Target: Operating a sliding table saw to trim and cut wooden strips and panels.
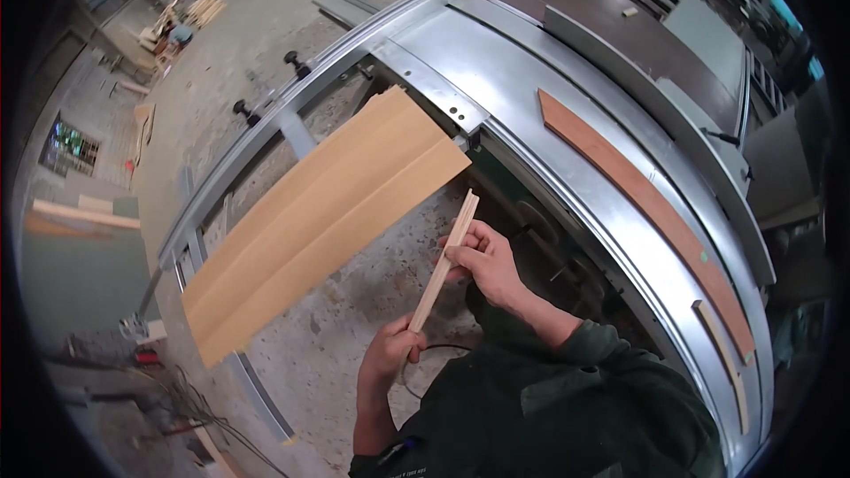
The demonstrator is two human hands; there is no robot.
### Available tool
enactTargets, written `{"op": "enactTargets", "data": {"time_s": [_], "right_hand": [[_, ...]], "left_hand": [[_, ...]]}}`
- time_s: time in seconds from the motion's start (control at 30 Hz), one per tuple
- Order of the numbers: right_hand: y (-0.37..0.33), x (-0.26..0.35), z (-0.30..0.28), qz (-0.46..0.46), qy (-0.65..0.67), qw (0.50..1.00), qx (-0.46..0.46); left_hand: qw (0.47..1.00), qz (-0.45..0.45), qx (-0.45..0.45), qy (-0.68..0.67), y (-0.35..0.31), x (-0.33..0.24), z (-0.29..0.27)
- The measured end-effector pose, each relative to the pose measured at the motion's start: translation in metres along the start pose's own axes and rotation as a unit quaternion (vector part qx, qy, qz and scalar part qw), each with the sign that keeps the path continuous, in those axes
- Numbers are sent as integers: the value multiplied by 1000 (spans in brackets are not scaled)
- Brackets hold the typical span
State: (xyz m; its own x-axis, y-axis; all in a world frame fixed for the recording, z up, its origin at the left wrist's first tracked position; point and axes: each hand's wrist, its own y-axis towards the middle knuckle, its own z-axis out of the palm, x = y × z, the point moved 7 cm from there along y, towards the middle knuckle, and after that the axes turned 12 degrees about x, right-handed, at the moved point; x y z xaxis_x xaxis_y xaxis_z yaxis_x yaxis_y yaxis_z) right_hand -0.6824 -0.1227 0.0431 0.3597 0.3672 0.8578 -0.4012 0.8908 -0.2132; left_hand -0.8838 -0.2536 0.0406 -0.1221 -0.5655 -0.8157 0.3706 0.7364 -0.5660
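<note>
Between my two hands is a narrow, pale wooden strip (436,281) with a groove along its length and a notched upper end. My left hand (390,345) is closed around its lower end. Nearer the upper end, my right hand (482,258) pinches the strip between thumb and fingers. The strip slants upward to the right in front of my body, above the concrete floor. Just beyond it, a broad light-brown wooden board (328,221) lies across the machine's side frame, apart from both hands.
A shiny metal machine table (531,62) curves along the right, with a metal fence (655,106) on it. A reddish-brown board (646,204) and a thin wooden strip (724,363) lie on the table. Black knobs (246,112) stick out from the frame. Cables (208,416) trail at lower left.
</note>
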Motion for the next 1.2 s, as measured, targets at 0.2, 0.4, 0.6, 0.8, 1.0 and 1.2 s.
{"op": "enactTargets", "data": {"time_s": [0.2,0.4,0.6,0.8,1.0,1.2], "right_hand": [[68,-49,-22,33,221,974,-39],[107,-55,-11,51,189,971,-137],[130,-86,-12,26,149,957,-247],[140,-83,-3,37,134,956,-258],[146,-87,-11,8,165,945,-283],[151,-109,-28,1,217,930,-296]], "left_hand": [[991,-75,-42,106,62,-9,-79],[923,1,-90,373,99,-46,-123],[858,75,-81,502,122,-48,-150],[853,99,-55,509,133,-39,-166],[767,160,-59,619,148,-58,-168],[739,176,-64,647,165,-63,-165]]}}
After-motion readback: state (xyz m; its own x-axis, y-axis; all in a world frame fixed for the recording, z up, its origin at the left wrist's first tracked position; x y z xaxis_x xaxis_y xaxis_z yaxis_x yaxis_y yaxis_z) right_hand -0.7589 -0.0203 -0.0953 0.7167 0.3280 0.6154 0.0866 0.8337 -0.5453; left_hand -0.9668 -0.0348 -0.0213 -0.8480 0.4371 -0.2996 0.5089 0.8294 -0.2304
